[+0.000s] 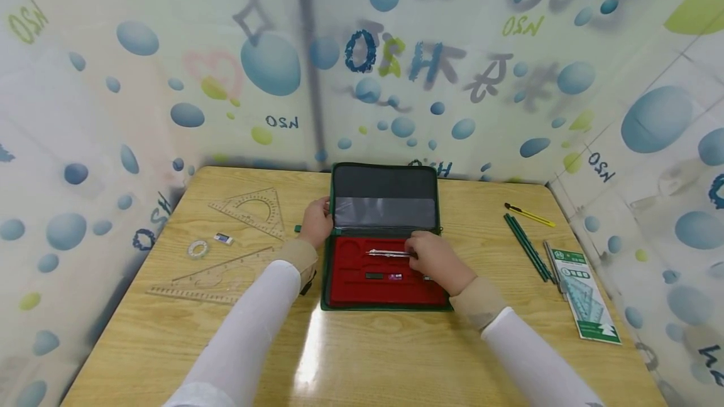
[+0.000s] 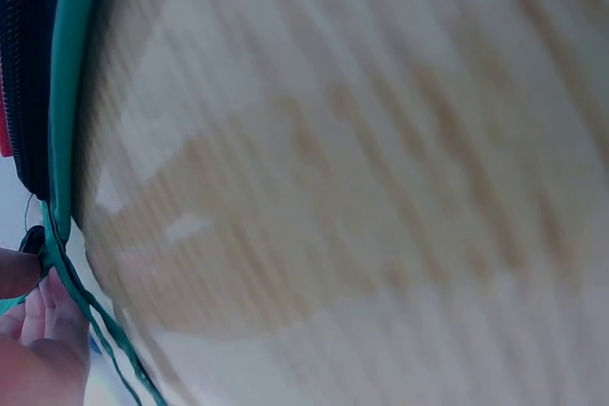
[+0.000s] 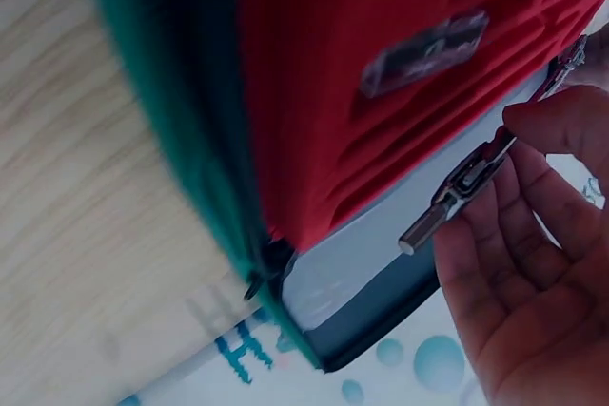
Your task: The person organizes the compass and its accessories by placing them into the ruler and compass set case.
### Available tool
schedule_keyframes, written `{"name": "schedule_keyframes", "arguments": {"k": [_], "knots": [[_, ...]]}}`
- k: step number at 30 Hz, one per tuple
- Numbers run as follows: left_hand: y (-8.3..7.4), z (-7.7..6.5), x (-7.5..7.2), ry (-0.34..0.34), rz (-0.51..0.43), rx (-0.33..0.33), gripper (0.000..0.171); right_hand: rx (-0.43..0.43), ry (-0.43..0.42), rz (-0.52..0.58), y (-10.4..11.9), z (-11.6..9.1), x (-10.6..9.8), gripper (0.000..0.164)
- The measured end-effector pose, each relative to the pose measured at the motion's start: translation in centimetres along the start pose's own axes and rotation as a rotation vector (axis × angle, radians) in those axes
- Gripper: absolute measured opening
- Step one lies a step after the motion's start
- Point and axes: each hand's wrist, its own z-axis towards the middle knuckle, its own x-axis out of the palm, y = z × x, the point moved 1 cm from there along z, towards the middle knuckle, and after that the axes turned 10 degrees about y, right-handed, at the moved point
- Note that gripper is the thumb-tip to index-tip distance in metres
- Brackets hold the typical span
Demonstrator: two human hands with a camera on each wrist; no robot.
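A dark green zip case stands unzipped on the table, its lid raised at the back and a clear pocket inside it. The red moulded tray fills its lower half. My left hand pinches the case's left edge near the hinge, with the green trim running past the thumb. Above the tray, my right hand holds a silver drawing compass between thumb and fingers, its legs pointing left. Small items, one of them purple, sit in the tray's slots.
On the left lie a clear set square, a longer clear triangle, an eraser and a tape roll. Toward the right are a yellow cutter, green pencils and a green-white packet. Patterned walls border the table.
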Motion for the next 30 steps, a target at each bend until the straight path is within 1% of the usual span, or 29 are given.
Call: {"name": "schedule_keyframes", "arguments": {"k": [3, 8, 19, 23, 26, 30], "knots": [[-0.03, -0.01, -0.04, 0.011, -0.005, -0.011, 0.043, -0.019, 0.008, -0.007, 0.41, 0.51, 0.39, 0.008], [-0.03, 0.01, -0.08, 0.012, -0.001, -0.007, 0.043, -0.043, -0.004, -0.013, 0.55, 0.88, 0.81, 0.009], [0.01, -0.08, -0.14, 0.029, -0.014, -0.028, 0.043, 0.011, 0.052, -0.013, 0.24, 0.69, 0.97, 0.007], [0.04, -0.08, -0.16, 0.03, -0.025, -0.039, 0.044, 0.001, 0.047, -0.019, 0.27, 0.53, 0.93, 0.007], [0.1, -0.01, -0.08, 0.023, -0.025, -0.03, 0.044, -0.001, 0.039, -0.032, 0.25, 0.4, 0.83, 0.007], [0.14, 0.06, -0.05, 0.02, -0.019, -0.022, 0.043, 0.011, 0.048, -0.032, 0.23, 0.28, 0.71, 0.007]]}}
